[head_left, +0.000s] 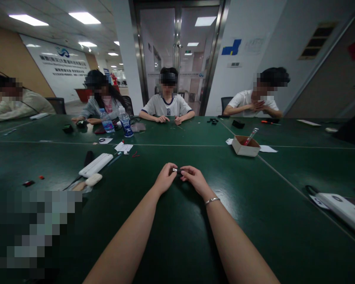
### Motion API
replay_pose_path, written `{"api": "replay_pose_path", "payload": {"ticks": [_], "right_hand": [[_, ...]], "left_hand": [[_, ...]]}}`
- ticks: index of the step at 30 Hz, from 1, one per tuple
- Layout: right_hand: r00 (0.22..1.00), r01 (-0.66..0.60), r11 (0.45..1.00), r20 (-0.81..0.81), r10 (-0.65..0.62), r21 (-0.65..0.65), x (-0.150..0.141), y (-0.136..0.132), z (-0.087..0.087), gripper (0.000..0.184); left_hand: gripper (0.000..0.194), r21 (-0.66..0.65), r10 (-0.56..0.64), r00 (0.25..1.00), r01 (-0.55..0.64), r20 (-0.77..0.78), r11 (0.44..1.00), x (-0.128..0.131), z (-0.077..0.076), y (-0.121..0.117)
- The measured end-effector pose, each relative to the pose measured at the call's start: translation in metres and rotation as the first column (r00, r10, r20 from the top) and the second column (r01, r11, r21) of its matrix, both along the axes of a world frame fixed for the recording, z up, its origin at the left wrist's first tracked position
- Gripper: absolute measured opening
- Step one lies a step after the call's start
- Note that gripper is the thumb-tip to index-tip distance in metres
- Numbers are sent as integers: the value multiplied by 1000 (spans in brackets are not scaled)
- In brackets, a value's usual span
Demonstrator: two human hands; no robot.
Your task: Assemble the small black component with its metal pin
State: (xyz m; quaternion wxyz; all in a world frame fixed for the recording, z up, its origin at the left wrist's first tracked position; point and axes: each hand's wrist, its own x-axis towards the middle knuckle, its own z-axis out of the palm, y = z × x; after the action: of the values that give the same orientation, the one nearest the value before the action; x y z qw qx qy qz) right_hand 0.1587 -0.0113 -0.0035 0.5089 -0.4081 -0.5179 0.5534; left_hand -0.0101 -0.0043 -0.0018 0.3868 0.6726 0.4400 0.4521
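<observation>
Both my hands meet over the dark green table (177, 236), just past its middle. My left hand (165, 178) pinches the left end of a tiny part (176, 170), silver on the left and dark on the right. My right hand (194, 179) pinches its dark right end. The fingers of both hands are curled closed around it. A thin bracelet (212, 200) sits on my right wrist. The part is too small to name.
A small cardboard box (245, 145) with a red-tipped tool stands ahead to the right. A white long case (95, 164) and a white oval piece (93, 179) lie to the left. Two water bottles (126, 123) stand further back. Several people sit along the far edge. A white box (344, 209) lies at the right.
</observation>
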Motion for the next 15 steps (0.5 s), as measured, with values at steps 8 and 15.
{"api": "replay_pose_path", "payload": {"ticks": [8,15], "right_hand": [[999,-1,1000,32,1,9,0,1,-1,36],[1000,-6,1000,24,5,18,0,2,-2,36]], "left_hand": [[22,-49,0,1000,1,9,999,0,3,-3],[21,-56,34,999,-34,6,998,0,0,-1]]}}
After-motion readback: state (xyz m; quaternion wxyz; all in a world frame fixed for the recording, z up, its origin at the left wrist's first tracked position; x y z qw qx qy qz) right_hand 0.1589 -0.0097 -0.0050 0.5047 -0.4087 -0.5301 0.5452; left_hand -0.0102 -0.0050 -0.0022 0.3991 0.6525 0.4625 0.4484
